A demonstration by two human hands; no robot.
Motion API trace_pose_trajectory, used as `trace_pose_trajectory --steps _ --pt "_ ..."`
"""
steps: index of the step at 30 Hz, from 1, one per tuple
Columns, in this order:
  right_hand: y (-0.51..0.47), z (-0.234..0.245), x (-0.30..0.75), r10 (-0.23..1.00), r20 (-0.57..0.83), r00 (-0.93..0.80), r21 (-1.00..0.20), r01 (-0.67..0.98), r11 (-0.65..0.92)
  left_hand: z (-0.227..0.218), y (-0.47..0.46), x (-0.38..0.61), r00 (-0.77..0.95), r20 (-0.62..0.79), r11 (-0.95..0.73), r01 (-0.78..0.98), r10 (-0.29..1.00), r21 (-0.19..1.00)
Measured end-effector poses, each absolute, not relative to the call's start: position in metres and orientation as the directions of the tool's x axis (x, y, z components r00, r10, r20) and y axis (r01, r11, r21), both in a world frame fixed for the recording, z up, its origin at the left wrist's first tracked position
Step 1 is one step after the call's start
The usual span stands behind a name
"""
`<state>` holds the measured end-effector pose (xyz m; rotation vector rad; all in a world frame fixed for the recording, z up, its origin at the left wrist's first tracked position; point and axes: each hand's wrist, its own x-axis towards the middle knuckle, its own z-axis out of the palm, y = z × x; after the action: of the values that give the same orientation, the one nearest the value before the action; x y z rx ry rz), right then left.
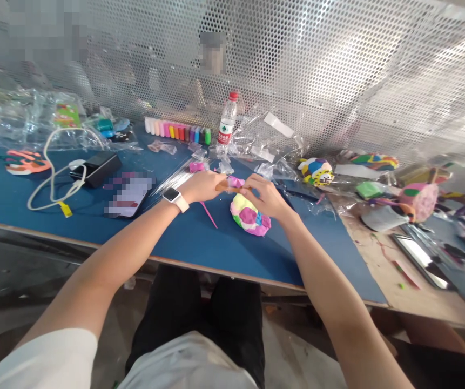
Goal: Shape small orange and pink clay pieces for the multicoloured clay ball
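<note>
My left hand (203, 187), below a wrist with a white-banded watch (172, 195), is closed with its fingertips on a small orange-brown strip (228, 187). My right hand (268, 199) pinches the strip's other end, so it spans the gap between both hands. Whether the strip is bare modelling clay or wrapped, I cannot tell. Just below the right hand, a rounded shape covered in coloured clay patches (248, 216) lies on the blue table; the hand hides part of it. A thin pink stick (209, 215) lies near my left hand, and a pink clay lump (196, 167) sits behind it.
Behind my hands are a row of coloured clay packs (177, 131), a water bottle (226, 121) and crumpled clear wrappers (270, 168). A phone (129, 197), a black box (96, 168) and a white cable (49, 178) lie left. Clay-covered figures (316, 171) stand right. Perforated metal rises behind.
</note>
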<state>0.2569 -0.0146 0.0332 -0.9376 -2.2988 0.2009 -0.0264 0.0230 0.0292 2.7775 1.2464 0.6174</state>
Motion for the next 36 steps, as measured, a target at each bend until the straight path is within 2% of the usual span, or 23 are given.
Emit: trace_pose_trajectory --steps 4,6,9,12,18,21,24,27,31,36 --pt "-0.013 0.033 0.258 0.68 0.65 -0.34 -0.418 0.587 0.693 0.024 0.033 -0.034 0.527 0.36 -0.609 0.776 0.77 0.167" --pt "-0.016 0.029 0.249 0.694 0.673 -0.256 -0.495 0.54 0.68 0.022 0.034 -0.033 0.531 0.391 -0.627 0.759 0.752 0.175" --pt "-0.021 0.02 0.233 0.757 0.627 -0.185 -0.659 0.392 0.642 0.022 0.029 -0.028 0.549 0.415 -0.658 0.73 0.726 0.186" --pt "-0.026 0.012 0.222 0.788 0.57 -0.233 -0.724 0.311 0.616 0.023 0.025 -0.025 0.566 0.409 -0.672 0.717 0.716 0.184" --pt "-0.027 0.009 0.217 0.757 0.643 -0.112 -0.655 0.431 0.62 0.021 0.026 -0.025 0.58 0.417 -0.697 0.682 0.7 0.221" --pt "-0.028 0.009 0.215 0.754 0.651 -0.089 -0.68 0.375 0.631 0.02 0.026 -0.025 0.574 0.41 -0.694 0.671 0.709 0.26" --pt "-0.03 0.009 0.214 0.789 0.6 -0.133 -0.715 0.354 0.603 0.019 0.024 -0.024 0.577 0.398 -0.693 0.667 0.713 0.273" --pt "-0.032 0.009 0.214 0.792 0.566 -0.228 -0.666 0.44 0.603 0.019 0.023 -0.023 0.599 0.395 -0.712 0.644 0.697 0.279" --pt "-0.029 0.009 0.216 0.748 0.591 -0.302 -0.595 0.463 0.657 0.019 0.023 -0.022 0.62 0.382 -0.723 0.638 0.686 0.264" --pt "-0.026 0.007 0.217 0.758 0.569 -0.318 -0.61 0.455 0.649 0.02 0.02 -0.021 0.648 0.378 -0.744 0.631 0.661 0.22"
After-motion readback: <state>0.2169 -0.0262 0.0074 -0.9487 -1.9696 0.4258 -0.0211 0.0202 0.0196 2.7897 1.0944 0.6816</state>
